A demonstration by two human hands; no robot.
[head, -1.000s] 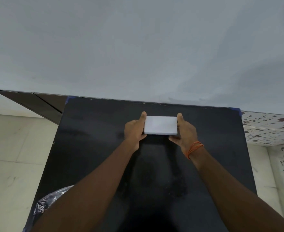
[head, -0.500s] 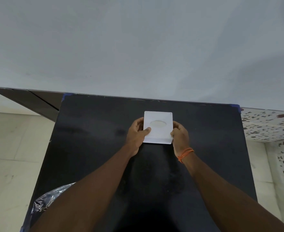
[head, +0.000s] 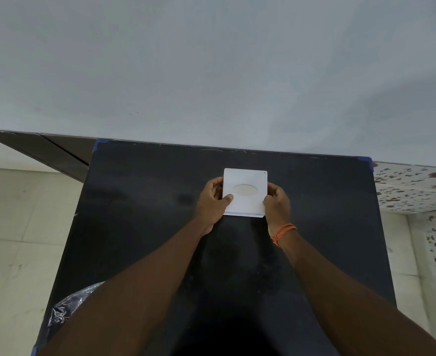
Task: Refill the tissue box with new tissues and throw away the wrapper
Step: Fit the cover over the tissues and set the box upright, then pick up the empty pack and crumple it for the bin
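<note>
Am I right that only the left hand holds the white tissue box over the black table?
Not quite. The head view shows both hands on the white tissue box: left hand and right hand grip opposite sides. It is over the black table.

The left forearm hides most of the crinkled clear plastic wrapper (head: 65, 308), which lies at the near left corner of the black rectangular table (head: 139, 201). The table's near edge is cut off. The white square tissue box (head: 245, 192) covers both hands' fingers.

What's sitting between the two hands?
In the head view, the white tissue box, oval opening facing up, sits between the left hand and right hand.
</note>
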